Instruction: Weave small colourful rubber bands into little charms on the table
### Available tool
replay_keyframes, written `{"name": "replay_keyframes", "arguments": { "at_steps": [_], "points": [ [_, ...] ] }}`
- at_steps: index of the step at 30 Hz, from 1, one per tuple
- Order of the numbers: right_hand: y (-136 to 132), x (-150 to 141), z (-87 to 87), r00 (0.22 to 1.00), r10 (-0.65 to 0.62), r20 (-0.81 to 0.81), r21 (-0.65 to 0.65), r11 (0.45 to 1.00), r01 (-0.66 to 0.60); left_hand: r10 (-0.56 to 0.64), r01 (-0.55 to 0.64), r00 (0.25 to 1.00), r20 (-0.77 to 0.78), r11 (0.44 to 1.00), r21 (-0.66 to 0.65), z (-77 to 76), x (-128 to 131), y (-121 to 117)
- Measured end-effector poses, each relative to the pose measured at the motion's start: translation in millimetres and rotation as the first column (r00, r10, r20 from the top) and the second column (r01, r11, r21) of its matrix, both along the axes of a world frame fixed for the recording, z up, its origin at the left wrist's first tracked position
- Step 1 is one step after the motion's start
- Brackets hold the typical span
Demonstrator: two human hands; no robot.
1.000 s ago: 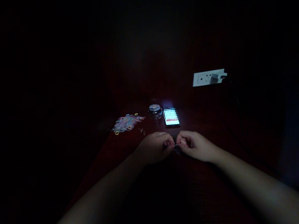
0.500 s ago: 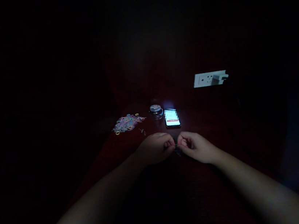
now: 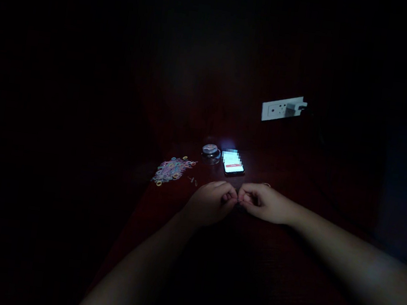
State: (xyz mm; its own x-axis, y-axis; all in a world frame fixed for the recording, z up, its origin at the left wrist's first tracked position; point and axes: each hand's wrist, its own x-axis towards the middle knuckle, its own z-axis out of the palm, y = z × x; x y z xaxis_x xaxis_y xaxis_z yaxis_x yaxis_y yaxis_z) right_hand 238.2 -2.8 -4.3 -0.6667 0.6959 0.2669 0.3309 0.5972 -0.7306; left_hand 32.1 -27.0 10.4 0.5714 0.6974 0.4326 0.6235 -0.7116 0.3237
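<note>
Fingertips pinched, my left hand [image 3: 214,200] meets my right hand [image 3: 265,202] over the dark red table. A thin small rubber band is held between them, mostly hidden by the fingers and the dim light. To the left of my left hand lies a loose pile of small coloured rubber bands [image 3: 173,170], mostly purple and blue with a few yellow ones. A few tiny pieces [image 3: 193,180] lie apart, between the pile and my left hand.
Beyond my hands a lit phone [image 3: 233,165] lies on the table [image 3: 158,211], beside a round clear container [image 3: 210,154] with a printed lid. A white wall socket [image 3: 280,108] with a plug in it is at the back right. The surroundings are very dark.
My right hand has come closer to my left, so the gap between the fingertips has narrowed. The strand that showed between them is now mostly hidden.
</note>
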Motion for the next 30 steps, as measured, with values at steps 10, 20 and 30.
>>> {"name": "replay_keyframes", "arguments": {
  "at_steps": [10, 20, 30],
  "points": [
    [1.9, 0.6, -2.3, 1.0, -0.012, 0.025, 0.071, 0.997, 0.01, -0.063, 0.063, 0.998, -0.002, 0.998, -0.023, -0.7, 1.0, -3.7],
    [-1.1, -0.6, 2.0, 1.0, -0.019, 0.014, -0.012, 1.0, 0.019, 0.021, -0.02, 0.999, 0.03, 0.999, -0.05, -6.5, -2.1, 2.4],
    [4.6, 1.8, -6.5, 0.998, -0.034, -0.051, -0.005, 0.999, 0.034, 0.049, -0.047, 0.998, 0.032, 0.997, -0.058, -6.9, -2.4, 2.7]
  ]
}}
